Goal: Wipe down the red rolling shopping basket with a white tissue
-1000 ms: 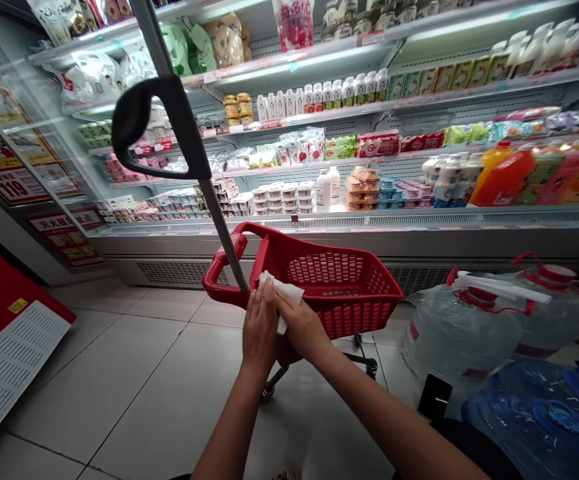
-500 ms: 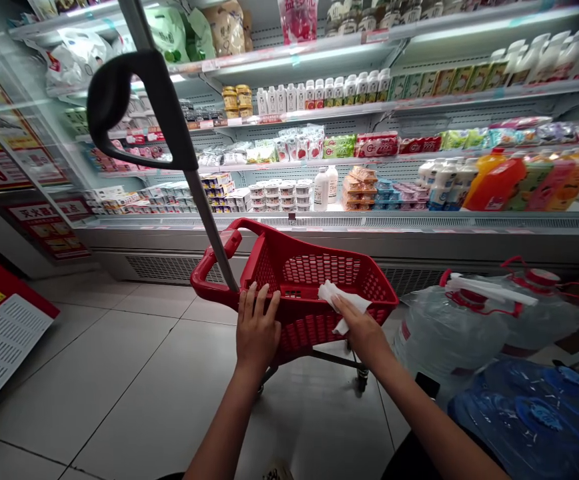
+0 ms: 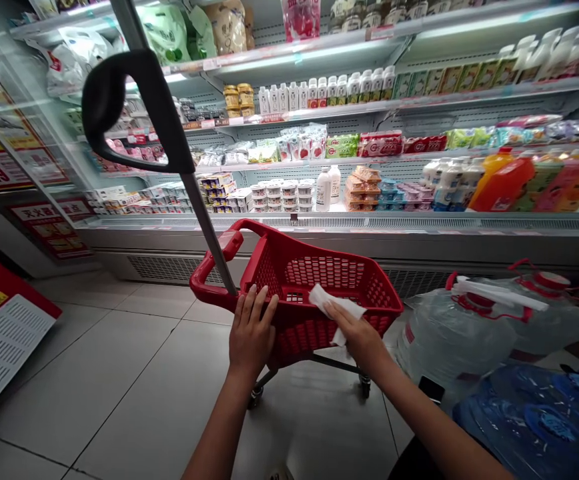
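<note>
Fridge: open chilled display (image 3: 469, 243) across the back, shelves full of bottles, cups, pouches.
Floor: grey-white tiles (image 3: 119, 373) under everything.
Cabinet: red-and-white cabinet (image 3: 9, 333) at left edge, partly out of view, well apart from the hands.
Cart: red shopping cart (image 3: 299, 333), upright on its wheels, between the person and the fridge; near rim faces the person, handle end at left. Both hands on that rim.
Jugs: clear jugs (image 3: 459, 327) with red caps at right, blue jugs (image 3: 529, 413) nearer the person. Right forearm passes close by; contact can't be told.
Pole: grey pole (image 3: 207, 220) with black grip (image 3: 169, 113), leaning, lower end at the cart's handle end. No hand on it.
Left hand: left hand (image 3: 252, 327) near the handle end, fingers spread flat over the rim, not closed round anything visible; thumb not made out.
Right hand: right hand (image 3: 364, 337) farther along, holding the white cloth (image 3: 321, 299) against the rim, fingers laid over it; thumb hidden.
Cloth: crumpled, draped over the rim, part inside, part hanging outside.
Change: a second ago both hands were together near the handle end; now apart, cloth farther along the rim.
Meaning: probably left hand steadies, right does the rubbing.
Phone: small dark slab (image 3: 430, 389), likely a phone, by the jugs.
</note>
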A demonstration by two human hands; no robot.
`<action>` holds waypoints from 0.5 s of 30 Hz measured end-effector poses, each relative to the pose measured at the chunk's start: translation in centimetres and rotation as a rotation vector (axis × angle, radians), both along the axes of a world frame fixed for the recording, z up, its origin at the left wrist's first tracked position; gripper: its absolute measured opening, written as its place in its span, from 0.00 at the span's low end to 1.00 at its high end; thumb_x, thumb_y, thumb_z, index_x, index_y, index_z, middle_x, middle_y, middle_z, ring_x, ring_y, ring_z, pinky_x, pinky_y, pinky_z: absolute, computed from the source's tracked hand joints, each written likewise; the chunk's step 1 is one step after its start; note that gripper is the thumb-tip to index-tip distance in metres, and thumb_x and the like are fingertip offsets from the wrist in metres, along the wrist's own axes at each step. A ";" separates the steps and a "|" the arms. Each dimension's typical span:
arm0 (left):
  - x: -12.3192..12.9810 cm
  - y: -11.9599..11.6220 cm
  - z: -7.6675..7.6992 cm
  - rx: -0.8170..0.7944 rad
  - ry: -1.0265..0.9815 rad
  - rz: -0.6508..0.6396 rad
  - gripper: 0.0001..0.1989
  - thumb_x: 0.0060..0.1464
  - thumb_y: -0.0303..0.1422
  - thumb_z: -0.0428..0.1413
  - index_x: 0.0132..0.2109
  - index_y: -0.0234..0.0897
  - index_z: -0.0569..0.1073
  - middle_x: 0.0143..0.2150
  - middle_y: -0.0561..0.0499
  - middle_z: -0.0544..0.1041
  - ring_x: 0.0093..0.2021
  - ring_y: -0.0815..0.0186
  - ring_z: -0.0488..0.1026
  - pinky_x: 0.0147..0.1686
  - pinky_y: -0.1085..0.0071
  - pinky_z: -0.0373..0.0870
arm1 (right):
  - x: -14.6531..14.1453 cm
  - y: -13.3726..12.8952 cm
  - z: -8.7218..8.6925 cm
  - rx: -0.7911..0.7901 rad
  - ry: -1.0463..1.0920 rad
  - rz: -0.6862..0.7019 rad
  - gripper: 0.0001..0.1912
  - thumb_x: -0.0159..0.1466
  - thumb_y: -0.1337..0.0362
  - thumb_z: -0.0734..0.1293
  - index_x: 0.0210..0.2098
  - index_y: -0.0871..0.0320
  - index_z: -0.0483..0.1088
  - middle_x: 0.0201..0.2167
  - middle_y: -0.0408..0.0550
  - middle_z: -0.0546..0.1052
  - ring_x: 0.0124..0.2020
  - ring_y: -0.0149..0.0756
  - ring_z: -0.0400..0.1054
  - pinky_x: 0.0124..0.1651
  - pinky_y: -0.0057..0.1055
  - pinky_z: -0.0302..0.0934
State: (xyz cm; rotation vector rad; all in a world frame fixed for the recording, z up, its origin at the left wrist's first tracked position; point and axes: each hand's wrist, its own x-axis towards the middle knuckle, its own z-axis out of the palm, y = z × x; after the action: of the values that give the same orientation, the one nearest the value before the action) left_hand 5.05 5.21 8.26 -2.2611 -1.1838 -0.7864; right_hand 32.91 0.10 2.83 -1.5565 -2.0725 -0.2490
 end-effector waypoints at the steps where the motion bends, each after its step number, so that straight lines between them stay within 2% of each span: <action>1: -0.2 0.0 0.1 -0.003 -0.001 0.003 0.33 0.56 0.22 0.54 0.68 0.41 0.70 0.74 0.46 0.64 0.76 0.51 0.55 0.76 0.49 0.49 | 1.7 -0.7 -0.6 -0.006 -0.014 -0.044 0.58 0.51 0.87 0.52 0.77 0.45 0.45 0.72 0.44 0.64 0.63 0.41 0.71 0.54 0.38 0.75; 4: -0.1 -0.2 0.3 -0.018 -0.023 0.017 0.32 0.57 0.22 0.54 0.68 0.42 0.70 0.75 0.47 0.63 0.76 0.52 0.54 0.76 0.50 0.49 | 6.0 -2.4 -1.9 -0.012 -0.022 -0.144 0.58 0.51 0.86 0.52 0.77 0.42 0.43 0.72 0.41 0.64 0.63 0.42 0.71 0.53 0.39 0.75; 7: 1.4 -0.7 0.2 -0.060 -0.068 0.065 0.32 0.56 0.24 0.55 0.68 0.40 0.71 0.76 0.45 0.60 0.77 0.51 0.51 0.76 0.51 0.47 | 7.2 -2.7 -2.4 -0.005 0.001 -0.194 0.57 0.53 0.85 0.52 0.77 0.41 0.41 0.71 0.41 0.65 0.66 0.45 0.68 0.55 0.42 0.75; 10: 4.1 -1.3 -0.6 -0.146 -0.030 0.047 0.36 0.55 0.28 0.57 0.71 0.37 0.65 0.78 0.44 0.55 0.78 0.53 0.49 0.77 0.53 0.42 | 3.8 -1.3 -1.8 0.000 0.052 -0.125 0.56 0.54 0.85 0.52 0.77 0.42 0.39 0.71 0.43 0.65 0.64 0.43 0.70 0.57 0.40 0.74; 12: 5.6 -1.4 -1.3 -0.180 0.012 0.047 0.39 0.57 0.30 0.56 0.74 0.36 0.59 0.78 0.43 0.52 0.78 0.53 0.48 0.77 0.49 0.36 | -0.2 0.1 -0.9 0.008 0.080 -0.031 0.56 0.54 0.85 0.53 0.77 0.44 0.38 0.72 0.44 0.64 0.65 0.41 0.69 0.60 0.39 0.72; 15: 6.5 -0.9 -2.3 -0.173 0.050 0.072 0.41 0.59 0.32 0.53 0.77 0.31 0.51 0.78 0.42 0.51 0.79 0.54 0.44 0.77 0.47 0.29 | -5.6 1.8 0.7 0.037 0.096 0.057 0.53 0.58 0.84 0.54 0.78 0.49 0.36 0.73 0.48 0.62 0.68 0.45 0.65 0.63 0.43 0.70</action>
State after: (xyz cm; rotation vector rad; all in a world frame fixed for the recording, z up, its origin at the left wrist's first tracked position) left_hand 11.51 4.30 6.00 -2.3468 -1.3474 -0.6172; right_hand 27.30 1.91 3.53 -1.4572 -2.0227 -0.1865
